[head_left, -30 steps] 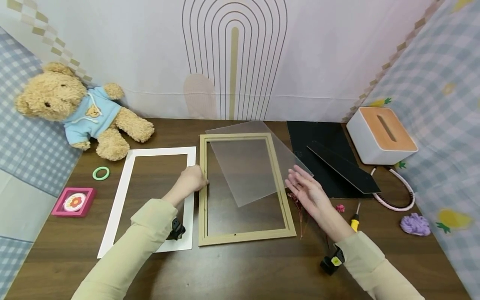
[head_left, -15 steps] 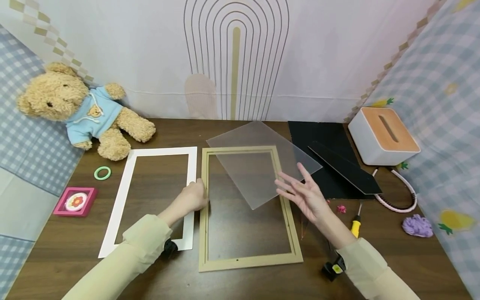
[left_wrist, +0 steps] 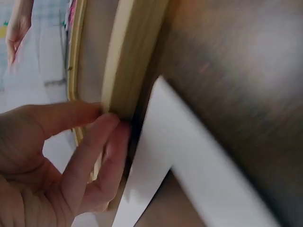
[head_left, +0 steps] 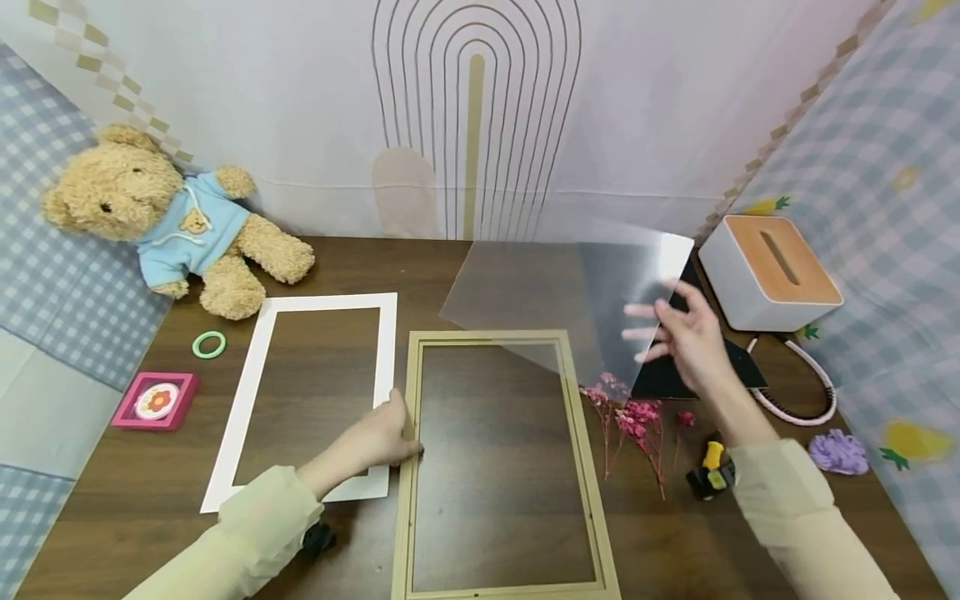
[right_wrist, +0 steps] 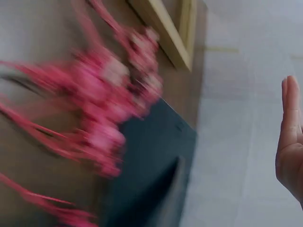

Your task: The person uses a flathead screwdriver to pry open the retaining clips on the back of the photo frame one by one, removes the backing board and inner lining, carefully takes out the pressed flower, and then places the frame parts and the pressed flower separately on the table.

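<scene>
My left hand [head_left: 378,433] grips the left side of a pale wooden picture frame [head_left: 587,467] lying on the table. In the left wrist view, thumb and fingers pinch the wooden bar [left_wrist: 125,61]. A clear plastic sheet [head_left: 525,283] is raised at a tilt beyond the frame. My right hand [head_left: 697,337] holds its right edge, the thumb in front and the fingers behind, seen through the sheet. A white mat [head_left: 385,350] lies flat just left of the frame. The right wrist view shows part of the right hand [right_wrist: 289,142] at its edge; the sheet is hard to make out there.
Pink dried flowers [head_left: 637,417] lie right of the frame. Behind them is a black backing board [head_left: 660,379], partly covered by the sheet. A tissue box [head_left: 772,275], a purple scrunchie [head_left: 838,452] and a yellow-handled tool [head_left: 713,454] are at right. A teddy bear [head_left: 187,217] sits at back left.
The wooden frame has slid toward me with my left hand. My right hand, earlier spread beside the clear sheet, now grips it; the sheet has moved right and lifted, uncovering most of the frame.
</scene>
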Demonstrator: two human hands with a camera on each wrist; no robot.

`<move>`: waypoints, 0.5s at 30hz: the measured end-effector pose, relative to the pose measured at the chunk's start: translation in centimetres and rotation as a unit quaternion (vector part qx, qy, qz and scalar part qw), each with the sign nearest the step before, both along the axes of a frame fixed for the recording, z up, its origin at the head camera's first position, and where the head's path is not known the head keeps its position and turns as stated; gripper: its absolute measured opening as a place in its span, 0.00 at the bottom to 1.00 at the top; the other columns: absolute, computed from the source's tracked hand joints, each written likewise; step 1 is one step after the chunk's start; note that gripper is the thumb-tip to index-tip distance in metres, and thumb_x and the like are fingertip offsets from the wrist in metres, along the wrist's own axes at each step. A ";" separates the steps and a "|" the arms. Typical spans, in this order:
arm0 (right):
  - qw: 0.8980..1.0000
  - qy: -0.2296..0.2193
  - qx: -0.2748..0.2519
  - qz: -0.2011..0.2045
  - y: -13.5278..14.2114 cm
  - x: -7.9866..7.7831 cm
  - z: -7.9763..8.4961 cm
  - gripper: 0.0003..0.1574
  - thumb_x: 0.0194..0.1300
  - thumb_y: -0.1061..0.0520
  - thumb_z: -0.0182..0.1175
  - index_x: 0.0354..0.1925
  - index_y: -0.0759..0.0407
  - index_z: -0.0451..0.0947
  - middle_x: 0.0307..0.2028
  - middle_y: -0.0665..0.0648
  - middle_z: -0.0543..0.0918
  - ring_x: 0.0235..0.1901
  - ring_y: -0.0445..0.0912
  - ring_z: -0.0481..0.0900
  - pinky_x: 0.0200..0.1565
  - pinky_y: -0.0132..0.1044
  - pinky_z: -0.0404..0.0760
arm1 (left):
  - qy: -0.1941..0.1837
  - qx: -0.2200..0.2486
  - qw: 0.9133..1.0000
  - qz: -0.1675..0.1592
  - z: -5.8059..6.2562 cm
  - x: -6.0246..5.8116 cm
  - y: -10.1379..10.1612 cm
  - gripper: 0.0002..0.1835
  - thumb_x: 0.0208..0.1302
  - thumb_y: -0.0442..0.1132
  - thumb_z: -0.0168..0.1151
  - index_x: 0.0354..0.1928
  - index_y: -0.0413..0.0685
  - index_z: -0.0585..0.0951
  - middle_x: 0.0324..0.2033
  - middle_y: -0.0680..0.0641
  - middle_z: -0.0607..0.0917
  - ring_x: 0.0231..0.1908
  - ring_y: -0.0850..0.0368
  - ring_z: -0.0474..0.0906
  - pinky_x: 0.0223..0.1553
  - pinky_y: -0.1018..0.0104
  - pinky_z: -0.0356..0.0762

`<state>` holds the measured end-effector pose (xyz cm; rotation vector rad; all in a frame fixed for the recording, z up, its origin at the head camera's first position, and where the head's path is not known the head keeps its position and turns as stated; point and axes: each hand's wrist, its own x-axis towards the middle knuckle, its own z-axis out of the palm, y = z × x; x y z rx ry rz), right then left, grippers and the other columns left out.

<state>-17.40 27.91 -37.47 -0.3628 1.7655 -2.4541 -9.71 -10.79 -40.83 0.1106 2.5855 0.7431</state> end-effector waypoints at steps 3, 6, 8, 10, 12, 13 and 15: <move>0.998 0.019 0.057 0.000 0.2 -3.1 1.1 0.22 0.71 0.61 0.43 0.61 0.54 0.58 0.36 0.54 0.88 0.27 0.47 0.86 0.19 0.37 0.82 | 0.021 -0.032 0.999 0.006 0.1 -1.5 0.1 0.27 0.54 0.40 0.68 0.44 0.28 0.66 0.29 0.38 0.78 0.27 0.47 0.78 0.30 0.58 0.79; 0.993 0.009 0.117 -0.005 -0.3 -6.0 1.5 0.23 0.70 0.58 0.46 0.62 0.54 0.59 0.34 0.50 0.88 0.26 0.45 0.86 0.19 0.35 0.81 | 0.024 -0.058 0.998 0.005 0.0 -2.6 0.3 0.26 0.57 0.39 0.65 0.48 0.26 0.66 0.34 0.33 0.78 0.32 0.42 0.79 0.33 0.55 0.80; 0.989 -0.014 0.147 -0.006 -0.8 -7.5 1.3 0.24 0.70 0.56 0.47 0.62 0.54 0.59 0.33 0.47 0.87 0.25 0.44 0.86 0.19 0.34 0.81 | 0.014 -0.063 0.998 0.001 -0.2 -2.7 0.3 0.26 0.57 0.37 0.64 0.49 0.26 0.65 0.36 0.32 0.77 0.33 0.40 0.79 0.33 0.55 0.80; 0.983 -0.044 0.176 -0.014 -1.1 -8.8 0.9 0.24 0.70 0.54 0.48 0.61 0.54 0.60 0.32 0.45 0.87 0.25 0.42 0.86 0.18 0.33 0.81 | 0.010 -0.061 0.998 0.002 -0.3 -2.3 0.3 0.25 0.56 0.36 0.64 0.48 0.27 0.65 0.35 0.33 0.77 0.32 0.40 0.78 0.32 0.56 0.80; 0.978 -0.072 0.195 -0.021 -1.3 -9.9 0.4 0.23 0.69 0.52 0.48 0.61 0.53 0.60 0.30 0.44 0.87 0.24 0.41 0.85 0.17 0.32 0.79 | 0.014 -0.053 0.999 0.003 -0.4 -1.6 0.3 0.23 0.55 0.35 0.65 0.46 0.29 0.66 0.34 0.34 0.77 0.30 0.41 0.77 0.30 0.56 0.79; 0.974 -0.086 0.207 -0.026 -1.3 -10.4 0.2 0.23 0.69 0.51 0.48 0.60 0.54 0.60 0.29 0.42 0.87 0.23 0.41 0.85 0.16 0.31 0.79 | 0.016 -0.048 0.999 0.003 -0.4 -1.3 0.3 0.23 0.54 0.35 0.65 0.45 0.30 0.66 0.33 0.34 0.76 0.29 0.42 0.77 0.30 0.56 0.79; 0.965 -0.112 0.236 -0.035 -1.4 -11.3 -0.4 0.24 0.69 0.50 0.48 0.60 0.54 0.60 0.27 0.40 0.86 0.22 0.39 0.85 0.16 0.29 0.78 | 0.022 -0.040 0.999 0.002 -0.4 -0.6 0.4 0.22 0.53 0.35 0.66 0.43 0.31 0.66 0.33 0.35 0.76 0.28 0.42 0.76 0.29 0.55 0.79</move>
